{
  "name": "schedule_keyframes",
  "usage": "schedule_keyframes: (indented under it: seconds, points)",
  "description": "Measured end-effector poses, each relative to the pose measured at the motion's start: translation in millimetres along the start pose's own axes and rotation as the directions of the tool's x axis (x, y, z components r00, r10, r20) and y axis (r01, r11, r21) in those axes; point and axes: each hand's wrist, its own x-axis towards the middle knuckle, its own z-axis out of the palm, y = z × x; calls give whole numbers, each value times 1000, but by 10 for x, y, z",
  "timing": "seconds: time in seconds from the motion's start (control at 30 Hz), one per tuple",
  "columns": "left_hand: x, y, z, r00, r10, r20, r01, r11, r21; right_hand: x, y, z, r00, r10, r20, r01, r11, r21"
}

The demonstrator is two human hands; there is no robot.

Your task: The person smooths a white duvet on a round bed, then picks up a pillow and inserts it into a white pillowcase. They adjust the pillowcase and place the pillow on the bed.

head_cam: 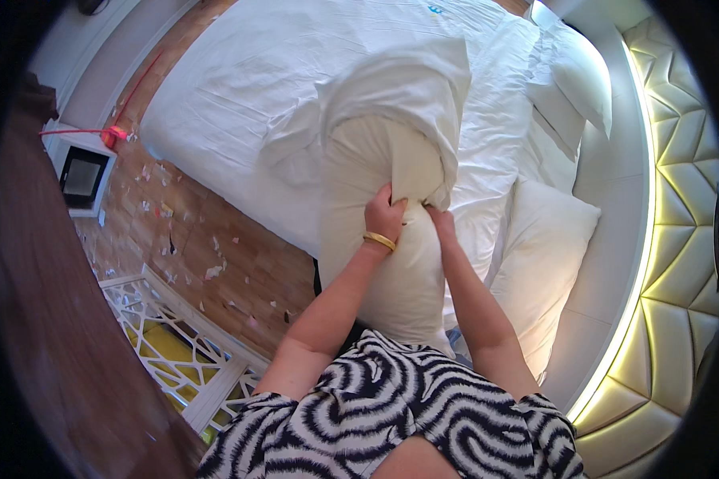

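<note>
A cream pillow (359,161) lies lengthwise before me, its near end against my body. Its far end is inside a white pillowcase (401,81), whose open edge curves across the pillow. My left hand (386,215), with a gold bangle (379,240) at the wrist, grips a bunched fold of the pillow's cover. Close beside it, my right hand (443,224) is closed at the pillow's right side, on the pillowcase's edge; its fingertips are partly hidden. Underneath is a bed with a wrinkled white sheet (215,120).
Another pillow (542,257) leans at the bed's head side, with more white pillows (578,78) farther off. A padded headboard wall (671,239) with a light strip runs along the right. Paper scraps litter the wooden floor (239,257). A white lattice panel (174,341) stands lower left.
</note>
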Motion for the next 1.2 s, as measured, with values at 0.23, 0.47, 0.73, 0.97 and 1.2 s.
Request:
schedule_keyframes:
  seconds: [0.23, 0.47, 0.73, 0.97, 1.2]
  points:
    - [-201, -487, 227, 960, -9, 280, -134, 864, 486, -100, 117, -91, 965, -119, -232, 70, 976, -208]
    - [-284, -463, 322, 945, -70, 319, -144, 788, 598, -8, 149, -196, 894, -359, -268, 367, 930, -20]
    - [-186, -611, 245, 814, -277, 511, -134, 766, 629, -547, 60, 10, 762, -642, -83, 495, 660, -566]
    - [-129, -819, 275, 834, -369, 411, 340, 929, 145, -54, -178, 20, 838, -499, 220, 522, 616, -590]
    - [452, -1075, 62, 523, -614, 592, 656, -154, -739, -546, 509, -369, 955, -134, 265, 209, 937, -281]
